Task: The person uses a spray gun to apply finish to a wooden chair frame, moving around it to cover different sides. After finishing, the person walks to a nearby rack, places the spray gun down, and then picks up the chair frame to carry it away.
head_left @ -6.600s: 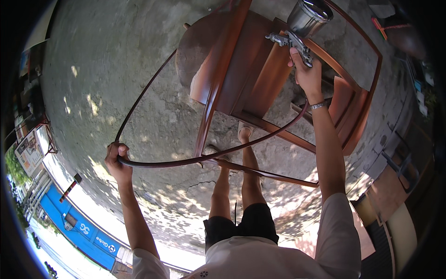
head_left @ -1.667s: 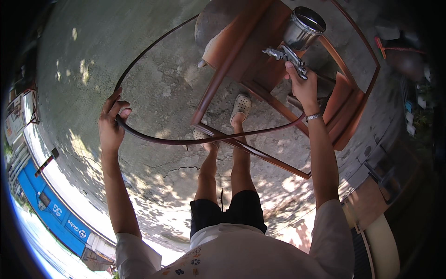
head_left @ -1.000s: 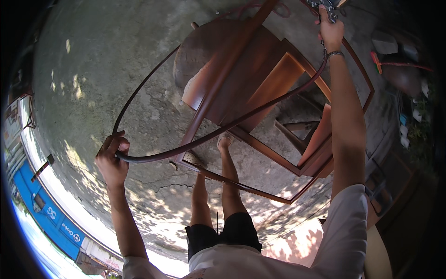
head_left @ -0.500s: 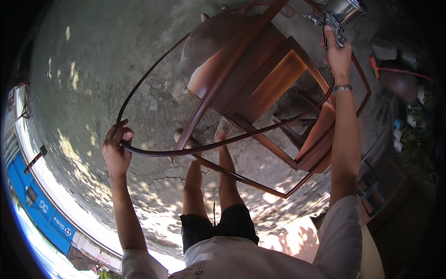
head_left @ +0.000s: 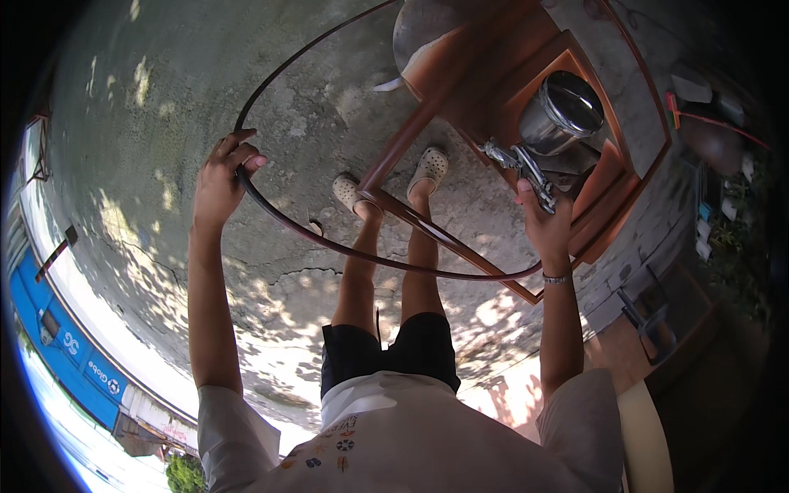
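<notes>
My right hand [head_left: 546, 220] is wrapped round the handle of a metal spray gun [head_left: 532, 177], its shiny round cup [head_left: 562, 113] on top. A dark hose [head_left: 345, 251] runs from beneath that hand in a wide loop to my left side. There my left hand [head_left: 220, 181] is closed round the hose, which continues up and away past the fingers. Below the spray gun stands a reddish-brown wooden furniture piece [head_left: 468, 74] with a framed opening and long rails. One rail [head_left: 403, 148] slants down to a corner near my legs. The cup hides part of the opening.
Rough, cracked concrete ground [head_left: 304, 115] lies around my light clogs [head_left: 430, 168]. On the right are a dark chair-like object [head_left: 653, 329], plants [head_left: 730, 246] and a red-handled tool [head_left: 675, 111]. A blue wall [head_left: 62, 345] stands at far left.
My right hand has brought the spray gun down and left, nearer my body. My left hand has risen slightly with the hose. The furniture now appears farther up and right in view.
</notes>
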Available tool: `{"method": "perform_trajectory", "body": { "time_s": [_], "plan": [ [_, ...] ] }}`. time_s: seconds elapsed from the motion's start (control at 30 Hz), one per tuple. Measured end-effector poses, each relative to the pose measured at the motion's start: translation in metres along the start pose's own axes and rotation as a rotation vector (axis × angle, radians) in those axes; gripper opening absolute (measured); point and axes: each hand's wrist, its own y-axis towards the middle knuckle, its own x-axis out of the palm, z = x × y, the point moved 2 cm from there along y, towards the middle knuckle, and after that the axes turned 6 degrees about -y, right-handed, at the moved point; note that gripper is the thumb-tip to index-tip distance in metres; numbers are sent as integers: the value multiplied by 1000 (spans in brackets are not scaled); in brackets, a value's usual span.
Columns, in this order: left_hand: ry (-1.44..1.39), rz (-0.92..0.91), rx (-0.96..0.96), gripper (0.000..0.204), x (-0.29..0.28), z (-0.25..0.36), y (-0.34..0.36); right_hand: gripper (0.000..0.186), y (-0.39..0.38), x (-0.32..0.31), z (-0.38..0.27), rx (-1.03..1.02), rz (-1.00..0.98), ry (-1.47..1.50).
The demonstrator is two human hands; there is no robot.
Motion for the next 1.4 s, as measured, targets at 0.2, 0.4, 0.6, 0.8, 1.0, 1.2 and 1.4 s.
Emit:
{"method": "perform_trajectory", "body": {
  "time_s": [0.2,0.4,0.6,0.8,1.0,1.2,1.4],
  "plan": [
    [-22,-34,83,22,-7,-30,-23,27,-89,44,-35,90,-189,-12],
    [-88,-38,129,25,-11,-44,-29,18,-130,69,-74,143,-375,87],
    [-106,19,152,28,-27,-39,-16,23,-84,71,-97,112,-349,-33],
    [-68,138,140,24,-43,-18,4,36,29,30,-71,7,46,-122],
    [-10,191,143,28,-53,17,35,46,160,-36,-23,155,210,-203],
    [5,236,52,29,-49,45,63,48,279,-87,-13,273,302,-176],
    [-27,270,-55,32,-48,72,81,56,381,-124,-5,166,447,-241]
  ]
}}
